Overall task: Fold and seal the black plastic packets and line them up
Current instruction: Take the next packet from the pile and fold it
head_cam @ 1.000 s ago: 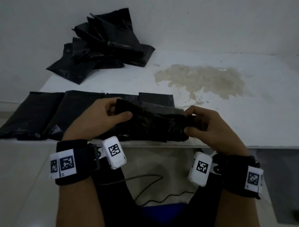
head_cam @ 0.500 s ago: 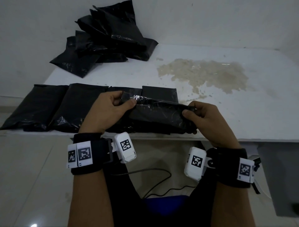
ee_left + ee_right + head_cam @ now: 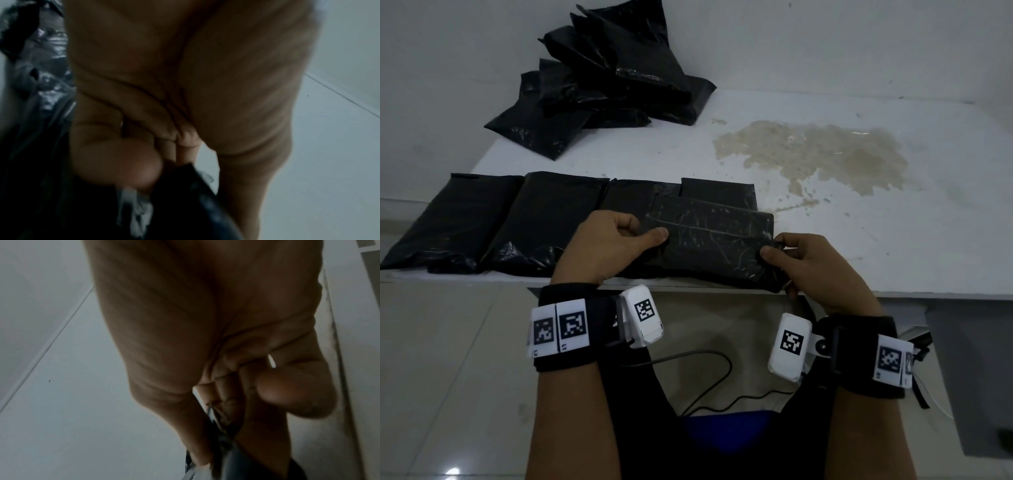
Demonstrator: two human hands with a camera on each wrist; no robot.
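Note:
A folded black plastic packet lies crosswise at the table's front edge, on top of lined-up packets. My left hand grips its left end, thumb on top and fingers curled over the far side. My right hand pinches its right end. In the left wrist view the left hand curls on black plastic. In the right wrist view the right hand curls on the packet. A row of folded packets lies along the front left. A heap of loose packets sits at the back left.
The white table carries a large brownish stain right of centre. A white wall stands behind. The table's front edge runs just under my hands, with my lap and a dark cable below.
The packet held up between both hands has been folded over and lowered flat onto the row at the front edge. Both hands kept hold of its ends.

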